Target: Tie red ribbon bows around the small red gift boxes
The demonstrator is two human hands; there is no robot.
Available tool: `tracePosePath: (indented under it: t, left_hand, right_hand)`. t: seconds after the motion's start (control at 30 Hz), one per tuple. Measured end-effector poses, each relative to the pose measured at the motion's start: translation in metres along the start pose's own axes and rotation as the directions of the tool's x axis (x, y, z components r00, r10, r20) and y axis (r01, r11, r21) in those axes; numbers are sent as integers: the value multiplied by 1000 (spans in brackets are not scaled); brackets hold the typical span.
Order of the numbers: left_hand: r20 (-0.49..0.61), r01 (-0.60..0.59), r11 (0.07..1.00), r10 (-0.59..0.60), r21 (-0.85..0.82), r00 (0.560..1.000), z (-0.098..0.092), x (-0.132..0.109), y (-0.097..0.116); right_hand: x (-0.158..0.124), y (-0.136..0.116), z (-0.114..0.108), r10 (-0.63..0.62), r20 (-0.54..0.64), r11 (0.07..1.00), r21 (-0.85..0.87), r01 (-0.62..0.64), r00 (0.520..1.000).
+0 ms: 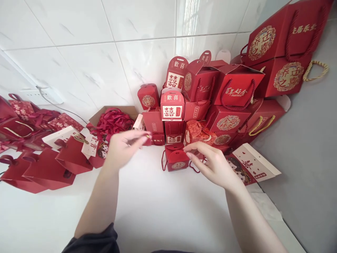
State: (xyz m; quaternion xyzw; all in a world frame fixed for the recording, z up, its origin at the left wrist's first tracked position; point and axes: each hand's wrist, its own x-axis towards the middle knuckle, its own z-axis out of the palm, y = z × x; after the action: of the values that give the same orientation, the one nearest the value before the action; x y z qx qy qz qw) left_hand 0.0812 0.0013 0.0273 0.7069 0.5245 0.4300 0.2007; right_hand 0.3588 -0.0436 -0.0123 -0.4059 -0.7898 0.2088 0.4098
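Note:
My left hand (123, 146) hovers over the white table (158, 211), fingers drawn together in a pinch on a small gold-tipped thing that I cannot make out. My right hand (213, 163) reaches toward a small red gift box with a cord handle (177, 161); its fingertips touch the box's right side and the fingers are apart. Behind them rises a pile of red gift boxes (200, 105) stacked against the tiled wall.
A cardboard box of red ribbons (113, 121) stands at the back left. Flat red paper bags (44, 168) lie along the left side. Large red boxes with rope handles (279, 52) are piled at the right. A flat pink box (252, 165) lies at the table's right edge.

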Motion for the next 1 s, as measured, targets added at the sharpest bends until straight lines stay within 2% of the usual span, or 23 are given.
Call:
tracePosePath:
  t: [0.03, 0.1, 0.2, 0.3, 0.37, 0.47, 0.53, 0.6, 0.73, 0.87, 1.0]
  left_hand:
    - [116, -21, 999, 18, 25, 993, 9, -12, 10]
    - [297, -81, 996, 70, 26, 952, 26, -30, 26]
    - [397, -155, 988, 133, 23, 908, 40, -41, 36]
    - [389, -177, 984, 151, 32, 909, 45, -39, 34]
    - [366, -176, 984, 158, 16, 917, 46, -38, 32]
    - [292, -201, 980, 192, 1, 937, 50, -41, 28]
    - [222, -261, 965, 253, 5, 942, 52, -45, 26]
    - [144, -374, 927, 368, 17, 919, 53, -48, 25]
    - [55, -577, 816, 575, 42, 816, 56, -48, 23]
    - [69, -609, 793, 606, 29, 792, 58, -47, 20]
    - [128, -626, 780, 619, 17, 775, 51, -45, 17]
  right_hand:
    - [0, -4, 4, -26, -9, 999, 44, 26, 1000]
    - [0, -12, 13, -101, -14, 987, 120, 102, 995]
    - [1, -15, 26, -172, -59, 972, 152, 179, 983]
    - [2, -11, 32, -157, -113, 976, 135, 172, 981]
    - [2, -9, 31, -149, -98, 975, 153, 163, 984]
    - [2, -7, 27, -172, -57, 966, 183, 180, 983]
    - [2, -8, 24, -211, -73, 961, 169, 220, 975]
    - [1, -9, 23, -261, -120, 951, 136, 277, 958]
    - [1, -11, 22, -351, -191, 927, 68, 369, 917]
    - [1, -13, 22, -336, -184, 933, 71, 353, 924]
    - [0, -14, 20, -306, -75, 950, 44, 309, 949]
